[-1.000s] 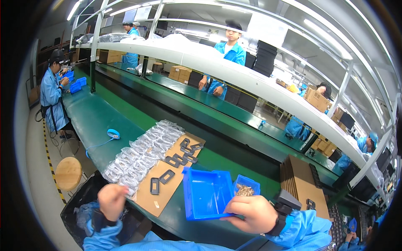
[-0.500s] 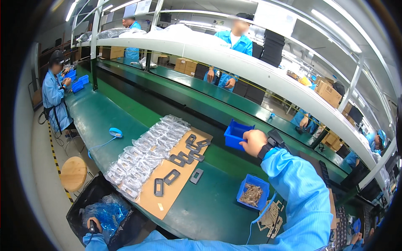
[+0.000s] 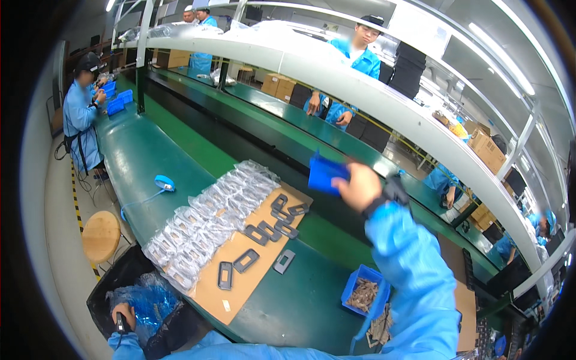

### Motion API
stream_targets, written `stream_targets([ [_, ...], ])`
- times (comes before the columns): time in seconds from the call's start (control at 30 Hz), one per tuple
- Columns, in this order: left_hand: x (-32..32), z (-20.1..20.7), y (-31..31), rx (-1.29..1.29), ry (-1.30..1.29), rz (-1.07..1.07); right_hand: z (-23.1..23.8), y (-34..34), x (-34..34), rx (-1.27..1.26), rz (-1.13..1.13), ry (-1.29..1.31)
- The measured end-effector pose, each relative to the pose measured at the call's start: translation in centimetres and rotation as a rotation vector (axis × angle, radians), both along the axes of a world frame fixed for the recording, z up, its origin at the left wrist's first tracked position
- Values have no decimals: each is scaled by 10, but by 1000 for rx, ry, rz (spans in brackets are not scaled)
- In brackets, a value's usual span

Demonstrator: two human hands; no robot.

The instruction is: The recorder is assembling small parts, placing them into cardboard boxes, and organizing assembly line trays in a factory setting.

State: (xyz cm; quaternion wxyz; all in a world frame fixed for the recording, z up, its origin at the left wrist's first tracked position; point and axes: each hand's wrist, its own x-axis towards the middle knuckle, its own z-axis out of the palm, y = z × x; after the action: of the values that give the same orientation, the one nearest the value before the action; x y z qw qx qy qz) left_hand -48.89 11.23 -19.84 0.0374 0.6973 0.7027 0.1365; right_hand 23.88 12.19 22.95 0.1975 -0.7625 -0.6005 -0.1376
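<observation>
My right hand [image 3: 361, 187] is closed on the rim of a blue plastic bin [image 3: 327, 173], held tilted above the far side of the green bench; the hand is slightly blurred and the bin's inside is hidden. At the lower left, my left hand [image 3: 124, 312] is at the black-lined container [image 3: 101, 294], beside crumpled blue plastic film [image 3: 150, 300]. Its fingers are mostly hidden. Below my right forearm stands another blue bin [image 3: 377, 277] with small brownish pieces [image 3: 362, 294]. Several dark rectangular frames [image 3: 246, 260] lie on the cardboard sheet [image 3: 240, 299], beside rows of bagged parts [image 3: 204, 225].
A grey frame [image 3: 284, 261] lies on the green bench [image 3: 270, 312]. Flat beige pieces [image 3: 379, 327] lie by the filled bin. A blue corded band [image 3: 164, 182] rests farther left. A white shelf [image 3: 288, 57] crosses overhead. A wooden stool [image 3: 101, 237] stands left; co-workers work around.
My right hand has lifted the blue bin up and a little left, tilting it. My left hand has shifted slightly down and left. The whole view has turned a little.
</observation>
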Motion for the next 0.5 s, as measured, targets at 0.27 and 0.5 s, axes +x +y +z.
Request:
stream_targets([
  [0.27, 30, 5, 3, 502, -55, -291, -26, 31, -20, -25, 139, 347],
  [0.5, 62, 77, -9, 155, 78, -2, -37, -112, -133, -415, 807, 413],
])
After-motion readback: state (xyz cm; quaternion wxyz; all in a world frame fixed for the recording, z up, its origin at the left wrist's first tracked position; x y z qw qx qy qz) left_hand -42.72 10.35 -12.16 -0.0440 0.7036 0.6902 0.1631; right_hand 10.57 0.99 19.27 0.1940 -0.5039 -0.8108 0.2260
